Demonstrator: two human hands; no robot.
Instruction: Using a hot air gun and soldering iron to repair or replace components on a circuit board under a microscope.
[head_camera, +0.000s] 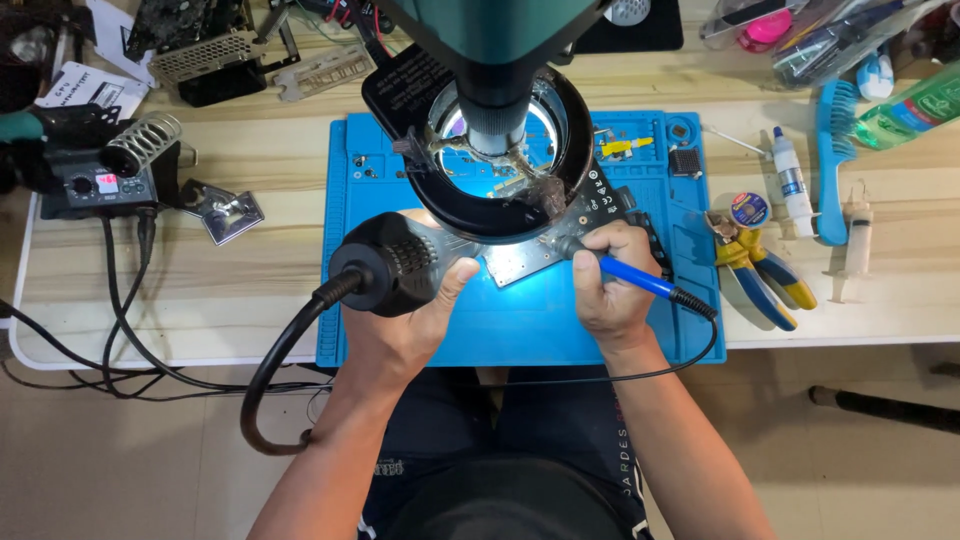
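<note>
Pale wood tabletop (250, 190) carries our whole bench, with a blue work mat (520, 335) in the middle of it. Our left hand (405, 320) is clamped around the thick black hot-air handle (385, 265), its nozzle turned toward the circuit board (525, 258), and its heavy hose (275, 370) drops off the near edge. Our right hand (610, 285) is closed like a pen grip on the blue-handled soldering iron (625, 272), and its tip comes down to the right part of the same board. The board lies flat on the mat, just under the ring light (585, 150) of the microscope (495, 60). We judge that the step in hand is heating and reworking a joint on the board; the next move would need both tools kept steady and the tip placed exactly, because the lens hides part of the spot. To the left stands the soldering station (95, 185) with its coiled iron holder (140, 143). To the right lie yellow-and-blue pliers (755, 275), a small white bottle (790, 180), a blue brush (835, 160) and a syringe (853, 245).
</note>
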